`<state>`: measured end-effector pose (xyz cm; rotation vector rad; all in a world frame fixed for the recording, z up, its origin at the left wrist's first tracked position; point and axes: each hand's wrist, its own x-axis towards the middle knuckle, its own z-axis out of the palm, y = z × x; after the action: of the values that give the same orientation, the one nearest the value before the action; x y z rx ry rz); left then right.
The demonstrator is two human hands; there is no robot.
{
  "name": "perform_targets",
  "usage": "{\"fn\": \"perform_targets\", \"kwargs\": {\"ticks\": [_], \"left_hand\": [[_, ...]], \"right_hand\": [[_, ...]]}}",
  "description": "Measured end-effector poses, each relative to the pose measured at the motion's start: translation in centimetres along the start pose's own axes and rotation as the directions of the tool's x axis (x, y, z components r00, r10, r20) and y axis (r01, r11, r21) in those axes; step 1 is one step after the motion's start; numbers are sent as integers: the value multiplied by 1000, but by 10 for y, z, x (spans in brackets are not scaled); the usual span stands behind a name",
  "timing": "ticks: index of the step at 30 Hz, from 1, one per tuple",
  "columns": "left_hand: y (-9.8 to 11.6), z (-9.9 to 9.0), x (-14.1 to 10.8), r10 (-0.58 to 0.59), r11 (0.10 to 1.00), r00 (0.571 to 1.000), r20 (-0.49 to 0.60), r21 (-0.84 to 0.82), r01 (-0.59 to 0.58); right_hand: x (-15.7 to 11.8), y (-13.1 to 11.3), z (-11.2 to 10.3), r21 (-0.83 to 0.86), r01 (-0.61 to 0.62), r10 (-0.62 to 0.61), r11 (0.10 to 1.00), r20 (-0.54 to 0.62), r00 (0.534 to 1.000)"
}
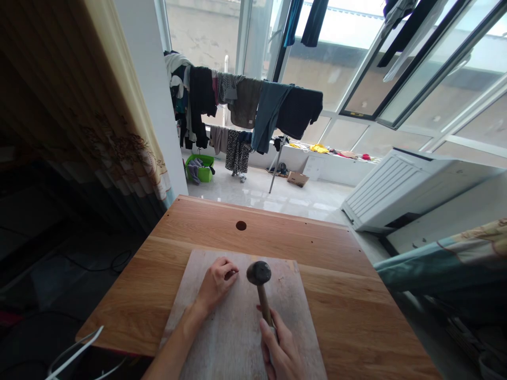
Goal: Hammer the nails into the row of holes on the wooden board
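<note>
My right hand (280, 345) is wrapped round the handle of a rubber mallet (259, 273), whose dark head is raised above a worn wooden board (237, 338). To its left, my left hand (219, 278) rests on the board's upper part with thumb and fingers pinched together. A small dark bit shows at those fingertips, too small to name. The mallet head is a short way right of the pinched fingers, not touching them. The board lies flat on a wooden tabletop (340, 311).
The tabletop has a round cable hole (241, 226) near its far edge. Beyond stand a rack of hanging clothes (245, 103), a green basket (205, 171) and a white ribbed cabinet-like unit (390, 190). Curtains (130, 132) hang at left. White cables (79, 353) stick up at lower left.
</note>
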<state>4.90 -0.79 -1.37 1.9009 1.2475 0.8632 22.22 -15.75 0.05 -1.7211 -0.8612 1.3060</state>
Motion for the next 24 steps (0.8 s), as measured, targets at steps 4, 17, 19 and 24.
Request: {"fn": "perform_targets", "kwargs": {"ticks": [4, 17, 19, 24], "left_hand": [[0, 0, 0, 3, 1000, 1000, -12, -10, -3], [-6, 2, 2, 23, 999, 1000, 0, -44, -23], [-7, 2, 1, 23, 999, 1000, -5, -40, -24], [-6, 4, 1, 32, 999, 999, -42, -20, -32]], "right_hand": [[9, -25, 6, 41, 29, -37, 999, 215, 976], [13, -23, 16, -14, 46, -42, 999, 220, 975], [12, -26, 15, 6, 20, -21, 1000, 238, 971], [11, -25, 15, 29, 67, -72, 997, 225, 972]]}}
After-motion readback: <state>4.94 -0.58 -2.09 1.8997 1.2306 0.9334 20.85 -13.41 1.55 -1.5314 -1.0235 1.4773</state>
